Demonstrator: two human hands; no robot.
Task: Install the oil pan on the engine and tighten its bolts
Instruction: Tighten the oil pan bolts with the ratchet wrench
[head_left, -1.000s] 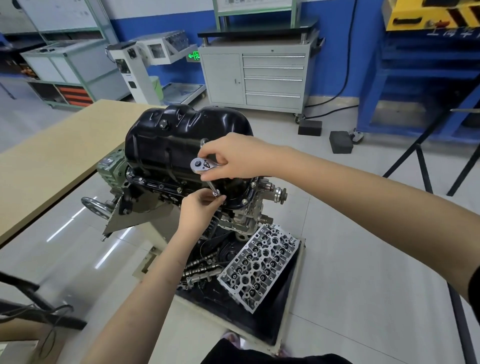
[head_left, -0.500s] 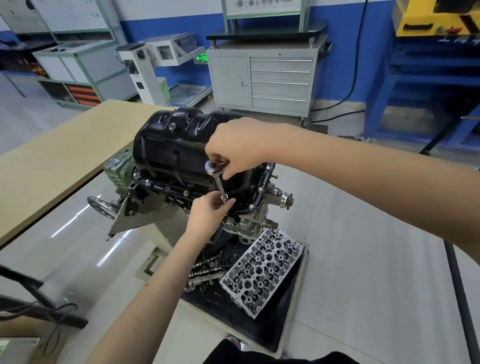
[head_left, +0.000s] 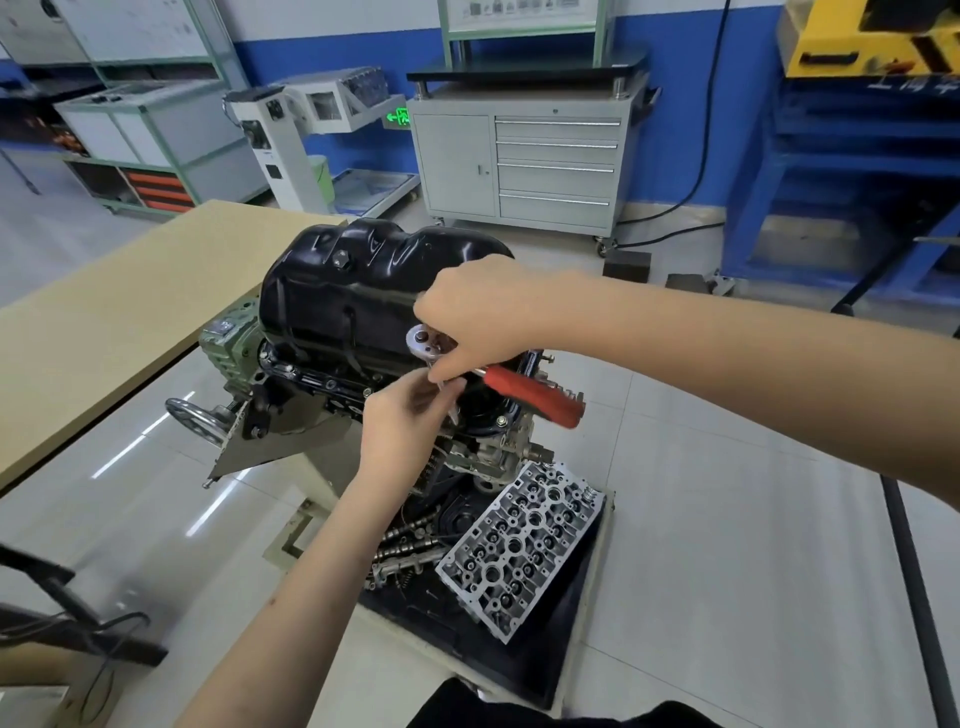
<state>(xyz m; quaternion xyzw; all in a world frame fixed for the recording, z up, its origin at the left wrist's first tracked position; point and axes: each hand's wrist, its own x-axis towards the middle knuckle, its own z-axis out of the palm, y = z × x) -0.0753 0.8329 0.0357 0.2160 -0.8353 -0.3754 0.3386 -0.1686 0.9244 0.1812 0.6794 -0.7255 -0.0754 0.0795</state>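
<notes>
The black oil pan (head_left: 363, 291) sits on top of the upturned engine (head_left: 488, 447) on its stand. Bolts (head_left: 331, 384) show along the pan's near flange. My right hand (head_left: 483, 317) grips a ratchet wrench (head_left: 535, 395) near its silver head, and its red handle sticks out to the right. My left hand (head_left: 405, 415) pinches the thin extension bar below the ratchet head, at the pan's near flange. The socket end is hidden behind my fingers.
A grey cylinder head (head_left: 524, 545) and camshafts (head_left: 410, 540) lie on the black base tray (head_left: 550, 660) below the engine. A tan tabletop (head_left: 104, 322) runs along the left. A handwheel (head_left: 192, 421) juts from the stand's left side. A grey tool cabinet (head_left: 524, 161) stands behind.
My right hand has swung the ratchet round, so its red handle now points right and is in view. My left hand stays on the extension bar.
</notes>
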